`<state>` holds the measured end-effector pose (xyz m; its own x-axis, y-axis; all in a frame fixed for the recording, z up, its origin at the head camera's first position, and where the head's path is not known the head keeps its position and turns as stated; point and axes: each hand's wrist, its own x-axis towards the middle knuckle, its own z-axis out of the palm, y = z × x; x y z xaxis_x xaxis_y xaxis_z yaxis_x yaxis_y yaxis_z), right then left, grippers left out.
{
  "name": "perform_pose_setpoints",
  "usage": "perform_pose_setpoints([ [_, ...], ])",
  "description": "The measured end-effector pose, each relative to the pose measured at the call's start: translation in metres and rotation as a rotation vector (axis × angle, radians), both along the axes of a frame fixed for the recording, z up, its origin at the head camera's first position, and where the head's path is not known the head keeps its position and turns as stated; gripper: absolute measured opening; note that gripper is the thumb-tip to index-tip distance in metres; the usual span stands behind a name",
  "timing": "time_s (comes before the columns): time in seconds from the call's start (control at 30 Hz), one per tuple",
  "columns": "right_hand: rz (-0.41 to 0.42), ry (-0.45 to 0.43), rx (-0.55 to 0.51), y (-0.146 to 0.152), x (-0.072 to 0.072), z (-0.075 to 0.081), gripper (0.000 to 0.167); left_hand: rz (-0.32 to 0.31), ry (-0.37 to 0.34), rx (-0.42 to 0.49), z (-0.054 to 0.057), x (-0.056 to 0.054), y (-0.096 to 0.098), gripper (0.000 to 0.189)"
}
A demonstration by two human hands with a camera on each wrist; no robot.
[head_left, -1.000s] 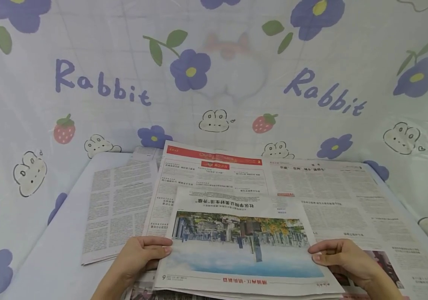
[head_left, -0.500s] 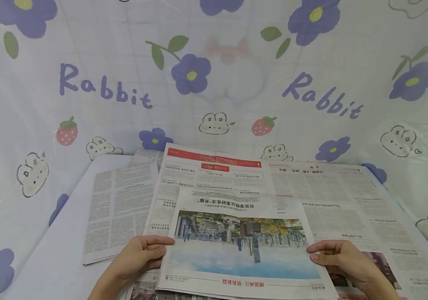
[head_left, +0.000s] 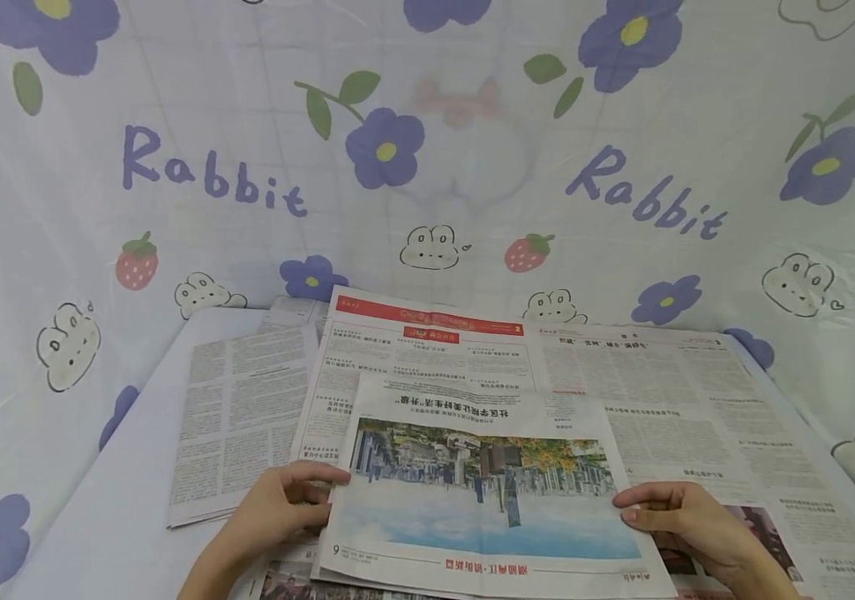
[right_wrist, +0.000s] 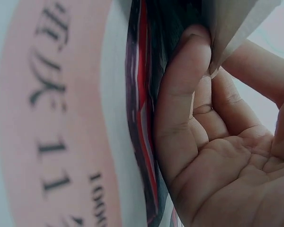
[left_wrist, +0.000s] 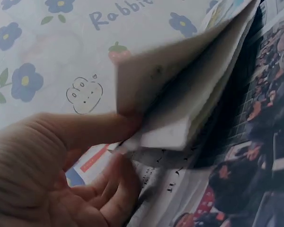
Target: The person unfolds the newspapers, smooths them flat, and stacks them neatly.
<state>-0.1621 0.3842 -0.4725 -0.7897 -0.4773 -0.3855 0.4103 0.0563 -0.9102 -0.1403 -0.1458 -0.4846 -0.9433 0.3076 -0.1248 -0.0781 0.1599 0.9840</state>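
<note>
A folded newspaper with a large, upside-down city photo lies over other newspaper sheets in the head view. My left hand pinches its left edge. In the left wrist view, the thumb of the left hand presses against folded paper layers, which fan apart beyond it, with the fingers curled below. At the opposite edge my right hand grips the same newspaper between thumb and forefinger. In the right wrist view, the fingers of the right hand curl at the paper edge, and large printed characters stand to their left.
Beneath lies a wide spread newspaper sheet with a red banner. Another printed sheet rests to the left on the white table. Behind the table hangs a curtain printed with flowers and rabbits.
The folded newspaper's near edge has shifted slightly, its right corner coming left. My left hand has moved a little to the right, and its thumb has slipped off the paper's top face.
</note>
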Motion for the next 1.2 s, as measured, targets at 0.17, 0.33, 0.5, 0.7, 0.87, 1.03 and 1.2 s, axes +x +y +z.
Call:
perform_pose_setpoints([
  [0.17, -0.002, 0.001, 0.019, 0.000, 0.000, 0.001, 0.022, -0.082, 0.152, -0.090, 0.002, -0.001, 0.000, 0.028],
  [0.33, 0.003, 0.012, 0.023, 0.000, 0.000, 0.004, 0.022, -0.216, 0.069, 0.037, 0.002, 0.000, 0.003, 0.019],
  [0.5, 0.014, 0.020, 0.006, 0.000, -0.001, 0.004, 0.023, -0.158, 0.045, -0.031, 0.002, 0.000, 0.004, 0.026],
  [0.7, 0.007, 0.030, 0.029, -0.001, 0.000, 0.004, 0.022, -0.092, 0.050, -0.083, 0.002, 0.000, 0.006, 0.022],
  [0.87, -0.040, 0.033, 0.081, -0.003, 0.001, 0.008, 0.022, -0.070, 0.052, -0.063, 0.002, 0.001, 0.008, 0.016],
  [1.03, -0.058, 0.012, 0.146, 0.000, 0.002, 0.015, 0.029, -0.016, 0.015, -0.031, 0.001, 0.001, 0.010, 0.023],
  [1.2, 0.006, 0.030, 0.110, 0.008, 0.003, 0.018, 0.031, 0.072, -0.001, -0.020, 0.003, 0.001, 0.013, 0.025],
])
